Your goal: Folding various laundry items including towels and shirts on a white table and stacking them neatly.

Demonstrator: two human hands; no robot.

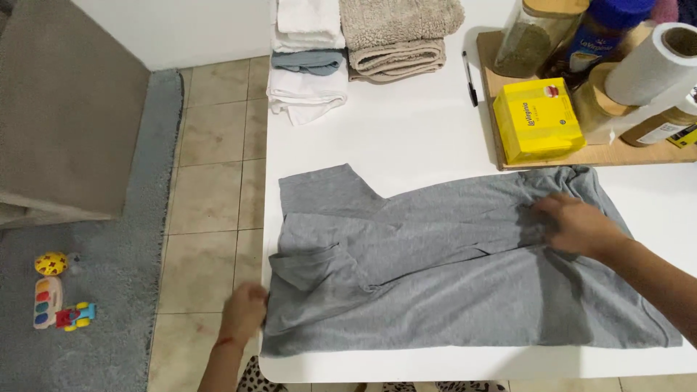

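White rectangular table (428, 131): grey cotton T-shirt (435, 276) spread flat near front edge, folded towel stacks (363, 43) at back, black pen (470, 78), wooden tray (617, 154) at right; beige tiled floor (210, 189) beside it.

We see an evenly and brightly lit scene, with soft light that seems to fall from overhead. The glossy white tabletop (406, 138) is nearly washed out, its surface detail lost in the brightness. Faint, soft-edged shadows lie beside the yellow cardboard box (538, 120) and under the folds of the grey cotton T-shirt (435, 276). Our left hand (243, 312) is smeared by motion blur; the right hand (579, 223) is only slightly soft. Straight edges bow a little toward the frame's borders.
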